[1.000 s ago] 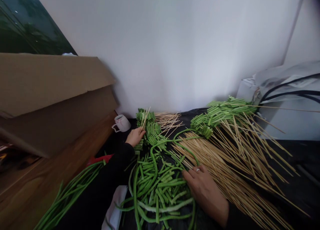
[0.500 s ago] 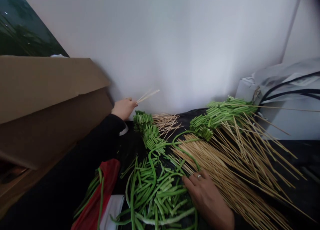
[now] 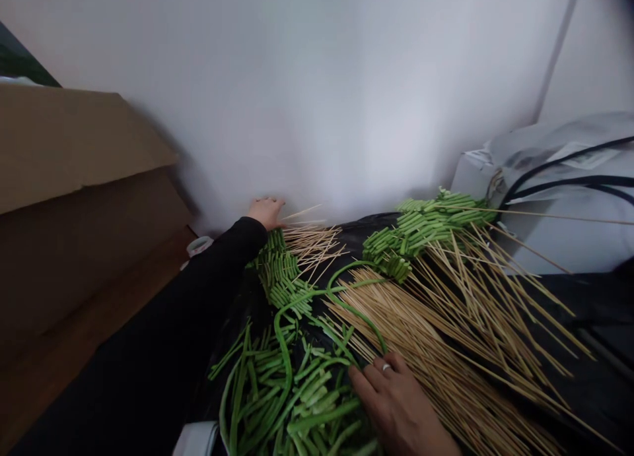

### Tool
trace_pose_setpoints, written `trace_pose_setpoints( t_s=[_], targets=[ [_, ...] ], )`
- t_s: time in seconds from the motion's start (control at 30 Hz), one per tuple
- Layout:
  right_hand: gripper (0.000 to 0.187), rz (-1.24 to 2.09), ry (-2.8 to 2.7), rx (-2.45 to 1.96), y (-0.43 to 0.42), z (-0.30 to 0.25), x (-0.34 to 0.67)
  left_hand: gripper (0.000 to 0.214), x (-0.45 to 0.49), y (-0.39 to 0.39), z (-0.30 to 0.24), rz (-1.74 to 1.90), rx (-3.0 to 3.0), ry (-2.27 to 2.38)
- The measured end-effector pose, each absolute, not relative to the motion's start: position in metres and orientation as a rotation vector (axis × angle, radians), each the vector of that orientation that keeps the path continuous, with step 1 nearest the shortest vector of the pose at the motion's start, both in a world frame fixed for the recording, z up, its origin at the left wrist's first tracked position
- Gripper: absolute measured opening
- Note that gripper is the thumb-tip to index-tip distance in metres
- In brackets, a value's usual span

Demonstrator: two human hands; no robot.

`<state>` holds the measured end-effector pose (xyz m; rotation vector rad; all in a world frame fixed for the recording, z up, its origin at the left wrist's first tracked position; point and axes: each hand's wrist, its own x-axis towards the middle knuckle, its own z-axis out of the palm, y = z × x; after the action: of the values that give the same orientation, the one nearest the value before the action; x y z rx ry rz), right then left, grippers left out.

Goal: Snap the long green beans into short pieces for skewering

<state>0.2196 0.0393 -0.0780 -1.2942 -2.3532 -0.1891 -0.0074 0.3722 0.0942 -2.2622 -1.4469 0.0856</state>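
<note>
At the far end of the left stack of skewered green beans (image 3: 280,271), my left hand (image 3: 267,212) is curled round the bean end of thin wooden skewers (image 3: 303,212). Their bare tips point right, towards the wall. My right hand (image 3: 396,400), with a ring on one finger, lies palm down at the right edge of a pile of cut green beans (image 3: 307,390). Its fingers are bent and their tips hidden, so what they grip does not show. A long uncut bean (image 3: 364,314) curves down to its fingertips.
Loose bamboo skewers (image 3: 436,350) spread right of my right hand. Behind them lies another stack of skewered beans (image 3: 440,222). A cardboard box (image 3: 84,146) stands left, a roll of tape (image 3: 199,245) beside it. A white box with black cables (image 3: 555,179) is at right.
My left hand has brought its skewers right and down onto the far end of the left stack. My right hand stays at the cut beans. The whole view has shifted slightly.
</note>
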Motion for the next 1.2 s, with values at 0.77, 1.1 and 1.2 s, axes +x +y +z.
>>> trace_pose_setpoints(
  t_s=[0.77,1.1,1.2],
  targets=[
    [0.027,-0.210,-2.343,-1.351,0.036,-0.070,0.217,0.024,0.054,0.246,-0.009,0.153,-2.368,-1.593],
    [0.024,-0.194,-2.346,-1.375,0.034,-0.071,0.215,0.026,0.053,0.229,0.006,0.196,-2.373,-1.640],
    [0.024,-0.153,-2.365,-1.397,0.034,-0.069,0.215,0.021,0.048,0.233,0.016,0.229,-2.429,-1.691]
  ],
)
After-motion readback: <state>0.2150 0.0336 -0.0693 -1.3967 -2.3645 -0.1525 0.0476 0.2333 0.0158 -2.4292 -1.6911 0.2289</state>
